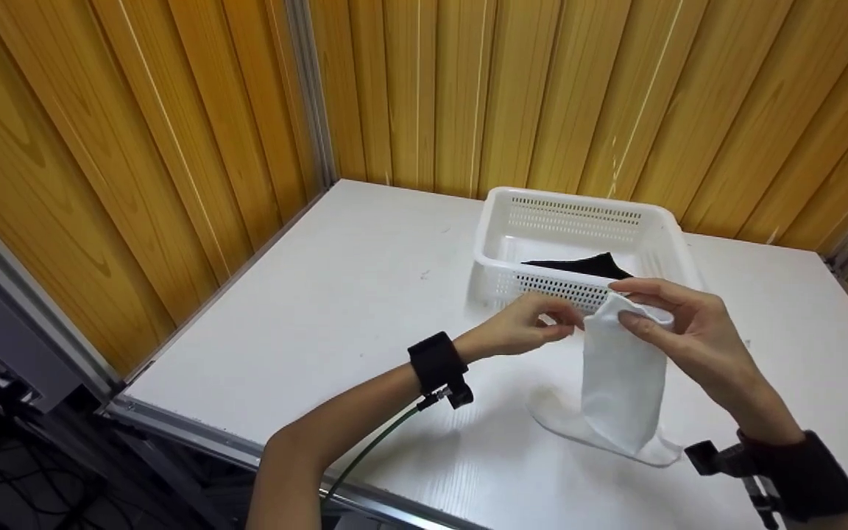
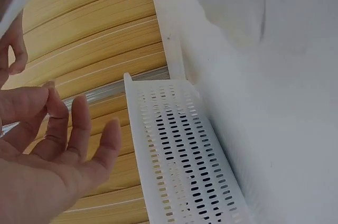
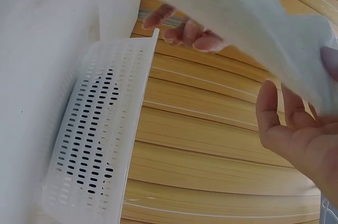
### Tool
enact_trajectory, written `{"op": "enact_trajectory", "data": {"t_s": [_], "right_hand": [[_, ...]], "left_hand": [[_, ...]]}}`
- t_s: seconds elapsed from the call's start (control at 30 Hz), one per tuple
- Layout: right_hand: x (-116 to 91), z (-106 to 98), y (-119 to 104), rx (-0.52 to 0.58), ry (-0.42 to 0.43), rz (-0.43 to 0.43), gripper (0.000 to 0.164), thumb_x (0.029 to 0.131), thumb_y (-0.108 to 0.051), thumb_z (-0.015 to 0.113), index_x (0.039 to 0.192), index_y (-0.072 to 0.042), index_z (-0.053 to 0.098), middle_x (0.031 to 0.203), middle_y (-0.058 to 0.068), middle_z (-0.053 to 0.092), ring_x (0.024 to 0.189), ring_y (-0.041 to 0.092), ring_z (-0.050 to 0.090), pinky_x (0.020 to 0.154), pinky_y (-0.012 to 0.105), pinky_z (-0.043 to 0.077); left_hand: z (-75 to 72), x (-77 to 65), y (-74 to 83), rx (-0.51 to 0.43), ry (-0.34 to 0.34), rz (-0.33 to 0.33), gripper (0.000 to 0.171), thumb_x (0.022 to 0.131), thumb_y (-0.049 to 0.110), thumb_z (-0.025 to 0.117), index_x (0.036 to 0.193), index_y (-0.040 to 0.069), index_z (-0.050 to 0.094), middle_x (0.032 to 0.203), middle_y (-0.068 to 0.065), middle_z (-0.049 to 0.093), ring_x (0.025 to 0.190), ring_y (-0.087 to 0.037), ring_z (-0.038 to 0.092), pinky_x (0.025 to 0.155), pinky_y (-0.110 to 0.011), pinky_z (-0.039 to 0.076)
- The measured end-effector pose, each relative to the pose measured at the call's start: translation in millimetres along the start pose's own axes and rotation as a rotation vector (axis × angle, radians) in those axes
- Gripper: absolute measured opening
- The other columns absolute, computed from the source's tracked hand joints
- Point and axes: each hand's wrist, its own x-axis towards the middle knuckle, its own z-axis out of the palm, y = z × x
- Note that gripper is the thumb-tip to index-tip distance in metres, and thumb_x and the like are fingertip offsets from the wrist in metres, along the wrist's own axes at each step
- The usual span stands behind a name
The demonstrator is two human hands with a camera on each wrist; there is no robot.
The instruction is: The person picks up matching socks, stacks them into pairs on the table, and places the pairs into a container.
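My right hand [image 1: 689, 331] pinches the top of a white sock [image 1: 623, 383] between thumb and fingers. From there the sock hangs down, and its lower part spreads on the table. In the right wrist view the sock [image 3: 232, 12] stretches across the top, with the right thumb and fingers [image 3: 296, 113] at its end. Close by its upper left edge is my left hand [image 1: 523, 324], fingers loosely bent. The left wrist view shows these fingers [image 2: 79, 123] with thumb and index close together and no cloth between them.
A white perforated basket [image 1: 486, 221] stands just behind the hands, a piece of black fabric [image 1: 586, 266] inside it. The white table [image 1: 321, 294] meets wood-patterned panels [image 1: 439, 96] at the back and left. A green cable [image 1: 365, 456] runs from the left wrist strap.
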Motion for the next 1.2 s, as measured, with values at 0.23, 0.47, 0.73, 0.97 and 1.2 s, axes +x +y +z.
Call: {"op": "enact_trajectory", "data": {"t_s": [0.23,0.47,0.73,0.97,1.2], "right_hand": [[-1,-2,-13,0.078,-0.039,-0.043,0.032,0.080,0.012,0.057,0.112,0.013,0.053,0.111,0.025,0.055,0.100,0.025,0.055,0.065,0.029,0.051],[-3,1,-27,0.065,-0.034,-0.065,0.030,0.079,0.013,0.057,0.109,0.012,0.055,0.108,0.025,0.056,0.095,0.024,0.057,0.068,0.028,0.050],[-9,1,-38,0.053,-0.035,-0.067,0.026,0.079,0.014,0.057,0.104,0.012,0.058,0.099,0.025,0.058,0.086,0.023,0.058,0.063,0.028,0.050],[-9,5,-36,0.127,-0.081,-0.063,0.022,0.078,0.017,0.053,0.100,0.014,0.057,0.096,0.031,0.055,0.085,0.025,0.057,0.064,0.029,0.049],[-12,2,-27,0.193,-0.229,-0.152,0.028,0.078,0.023,0.046,0.104,0.017,0.053,0.095,0.028,0.056,0.089,0.027,0.055,0.068,0.029,0.048]], "left_hand": [[16.8,-10.8,14.6,-0.365,-0.255,-0.193,0.044,0.075,-0.016,0.052,0.117,-0.004,0.049,0.104,-0.007,0.058,0.096,-0.009,0.054,0.080,-0.028,0.047],[49.7,-14.7,-2.7,-0.824,-0.313,-0.401,0.049,0.080,-0.015,0.028,0.124,-0.001,0.044,0.110,-0.011,0.056,0.099,-0.027,0.057,0.080,-0.046,0.046],[71.8,-19.5,-14.3,-1.128,-0.133,-0.610,0.030,0.090,0.004,0.036,0.114,0.002,0.052,0.103,-0.024,0.059,0.086,-0.037,0.060,0.079,-0.046,0.047],[68.4,-20.3,-21.4,-1.232,0.002,-0.585,0.068,0.089,0.056,0.031,0.116,-0.003,0.050,0.101,-0.024,0.059,0.088,-0.036,0.059,0.082,-0.045,0.045],[56.6,-12.3,-24.2,-1.223,0.244,-0.538,0.048,0.090,0.040,0.034,0.111,-0.001,0.049,0.088,-0.015,0.059,0.070,-0.024,0.060,0.061,-0.031,0.050]]}}
